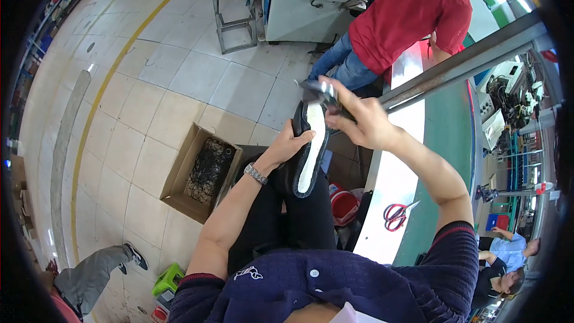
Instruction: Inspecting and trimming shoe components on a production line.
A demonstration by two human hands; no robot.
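Observation:
Sole side up over my lap is a black shoe upper (297, 170) with a white bottom (310, 158). My left hand (293, 142) grips it from the left side, the thumb pressed on the white bottom. In my right hand (369, 122) is a hammer (318, 91) with a dark head, blurred by motion. Its head is over the far end of the shoe; whether it touches the shoe I cannot tell.
To the left of my knees stands a cardboard box (170, 188) with tangled black strands. Red scissors (395, 218) lie on the bench edge (382, 245) at my right. A red bucket (343, 204) sits below it. A co-worker in a red shirt (406, 15) stands ahead beside a metal bar (454, 69).

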